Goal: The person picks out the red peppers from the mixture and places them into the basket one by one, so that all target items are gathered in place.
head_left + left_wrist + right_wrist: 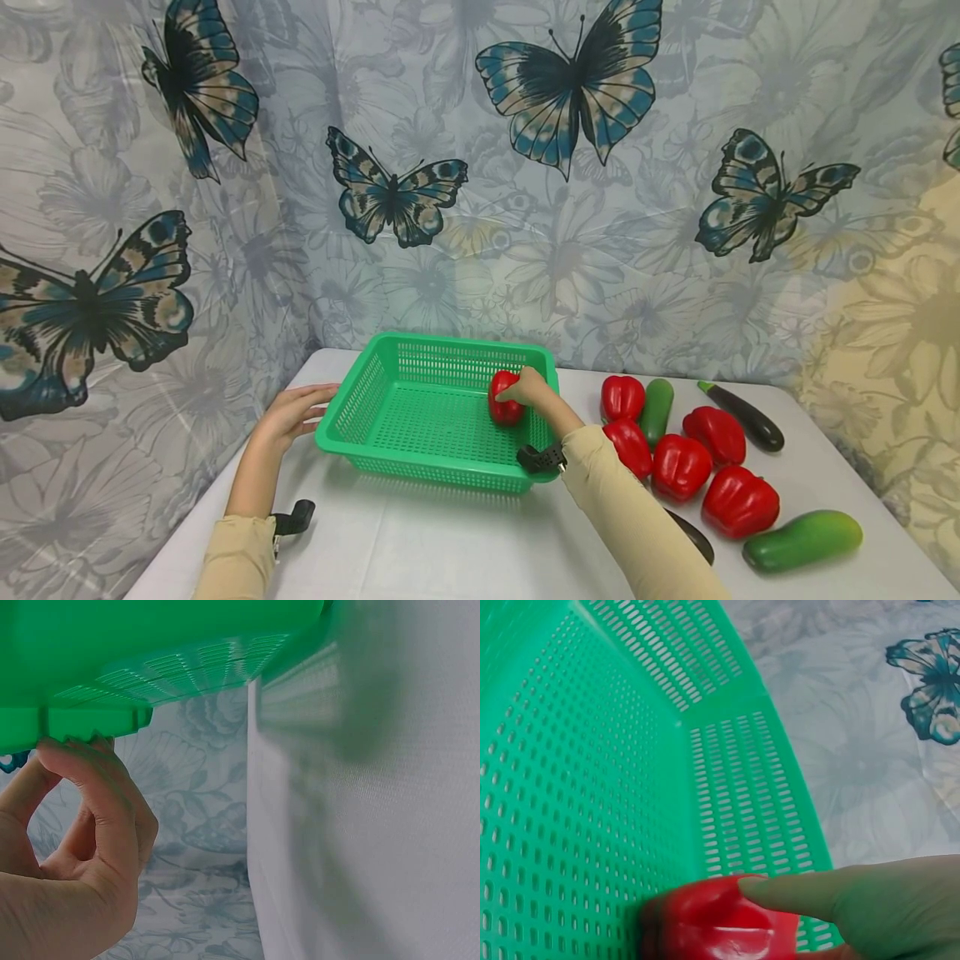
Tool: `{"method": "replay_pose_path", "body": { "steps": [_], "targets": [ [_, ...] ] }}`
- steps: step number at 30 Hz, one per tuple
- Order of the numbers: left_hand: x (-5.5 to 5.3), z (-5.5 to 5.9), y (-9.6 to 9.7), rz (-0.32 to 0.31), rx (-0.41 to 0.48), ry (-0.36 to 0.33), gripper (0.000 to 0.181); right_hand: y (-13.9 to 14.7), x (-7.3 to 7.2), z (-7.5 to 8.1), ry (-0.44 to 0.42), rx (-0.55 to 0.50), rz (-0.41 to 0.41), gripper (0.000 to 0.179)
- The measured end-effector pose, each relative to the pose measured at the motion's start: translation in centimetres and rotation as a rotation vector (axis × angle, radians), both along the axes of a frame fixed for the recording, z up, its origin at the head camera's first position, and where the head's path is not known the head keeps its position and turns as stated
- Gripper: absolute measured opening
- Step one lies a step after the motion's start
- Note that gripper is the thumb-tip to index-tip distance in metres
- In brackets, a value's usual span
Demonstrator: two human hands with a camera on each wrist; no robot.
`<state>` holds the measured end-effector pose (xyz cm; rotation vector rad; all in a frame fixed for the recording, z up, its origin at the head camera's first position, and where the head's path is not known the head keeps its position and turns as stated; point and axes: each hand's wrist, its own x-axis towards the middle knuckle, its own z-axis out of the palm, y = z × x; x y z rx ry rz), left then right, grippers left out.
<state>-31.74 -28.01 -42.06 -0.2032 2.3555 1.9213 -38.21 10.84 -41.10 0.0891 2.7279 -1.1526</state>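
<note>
A green plastic basket (442, 479) with slotted walls stands on the white table. At its left rim is my left hand (288, 414); in the left wrist view the bent fingers (112, 802) meet the rim's edge, fingertips partly hidden there. Inside the basket, by the right wall, my right hand (534, 390) holds a red bell pepper (503, 408). The right wrist view has one digit laid along the top of that pepper (720, 922), while the rest of the grip is mostly out of frame.
Right of the basket lie several red bell peppers (681, 468), a green cucumber (657, 408), a dark eggplant (746, 417), and a large green vegetable with a yellowish end (802, 540). Another dark vegetable (694, 537) is partly behind the right sleeve. A butterfly-print curtain (480, 292) hangs behind the table.
</note>
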Motion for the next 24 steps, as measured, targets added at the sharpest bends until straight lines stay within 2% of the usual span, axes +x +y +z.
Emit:
{"method": "replay_pose_path", "body": {
  "steps": [3,6,10,17,21,24],
  "targets": [
    [0.1,0.1,0.0,-0.004,0.001,0.002,0.065,-0.2,1.3,1.0,0.015,-0.011,0.007,0.068],
    [0.2,0.1,0.0,-0.012,0.008,0.003,0.065,-0.2,2.0,1.5,0.015,-0.018,0.01,0.073],
    [0.2,0.1,-0.1,-0.016,0.009,0.004,0.064,-0.3,2.2,1.9,0.007,-0.039,0.002,0.079],
    [0.1,0.1,0.0,-0.003,-0.004,-0.001,0.064,-0.3,2.4,3.0,0.07,-0.024,0.032,0.078],
    [0.1,0.1,0.0,-0.007,-0.005,-0.005,0.066,0.0,2.8,3.9,0.089,-0.067,0.056,0.07],
    [0.1,0.1,0.0,-0.01,-0.007,-0.003,0.066,0.5,2.8,4.5,0.093,-0.103,0.068,0.071]
  ]
}}
